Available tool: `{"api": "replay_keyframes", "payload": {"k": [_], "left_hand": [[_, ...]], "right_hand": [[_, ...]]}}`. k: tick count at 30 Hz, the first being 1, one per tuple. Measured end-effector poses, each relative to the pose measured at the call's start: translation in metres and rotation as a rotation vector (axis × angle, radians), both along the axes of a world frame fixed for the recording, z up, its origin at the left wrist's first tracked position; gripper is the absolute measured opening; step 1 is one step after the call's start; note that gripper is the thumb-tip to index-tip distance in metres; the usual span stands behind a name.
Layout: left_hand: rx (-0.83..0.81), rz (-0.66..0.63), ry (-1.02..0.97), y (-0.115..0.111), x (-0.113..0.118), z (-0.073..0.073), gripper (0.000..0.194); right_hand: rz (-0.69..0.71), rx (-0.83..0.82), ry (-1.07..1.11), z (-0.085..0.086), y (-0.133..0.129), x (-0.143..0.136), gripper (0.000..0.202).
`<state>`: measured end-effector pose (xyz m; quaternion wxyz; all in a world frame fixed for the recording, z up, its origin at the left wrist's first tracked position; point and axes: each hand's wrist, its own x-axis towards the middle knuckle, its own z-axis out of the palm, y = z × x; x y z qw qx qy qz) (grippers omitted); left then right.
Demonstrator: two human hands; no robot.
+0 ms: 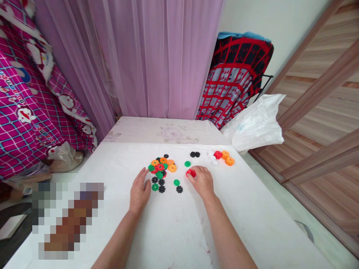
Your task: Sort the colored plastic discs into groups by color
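Notched plastic discs in several colours lie in a loose pile [161,167] on the white-covered table. At the pile's left edge rests my left hand [140,190], fingers extended and apart, its fingertips by a green disc [151,168]. My right hand [203,180] pinches a red disc [190,173] low over the cloth; whether more than one is stacked there I cannot tell. Just beyond it lies a single green disc [187,163]. Between my hands are another green disc [176,182] and a black disc [179,189].
Farther right sit white discs [214,162], a red disc [218,154] and orange discs [229,161]. Two black discs [195,154] lie at the back. A white plastic bag [256,121] stands off the table's far right corner. A blurred-out patch [70,220] covers the left side.
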<state>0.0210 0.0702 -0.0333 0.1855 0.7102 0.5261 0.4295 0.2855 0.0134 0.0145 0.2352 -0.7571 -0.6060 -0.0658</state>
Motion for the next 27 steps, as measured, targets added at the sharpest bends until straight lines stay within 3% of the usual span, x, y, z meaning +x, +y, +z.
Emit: {"api": "replay_keyframes", "payload": {"k": [10, 21, 27], "left_hand": [[-0.015, 0.008, -0.029, 0.001, -0.001, -0.003, 0.042], [-0.007, 0.003, -0.055, 0.001, 0.001, -0.005, 0.044], [-0.007, 0.014, -0.060, 0.002, 0.004, -0.007, 0.045]], "right_hand": [[0.012, 0.045, 0.022, 0.005, 0.002, -0.004, 0.014], [0.242, -0.110, 0.026, 0.015, 0.061, -0.092, 0.019], [0.186, -0.220, 0.012, 0.012, 0.076, -0.112, 0.020]]}}
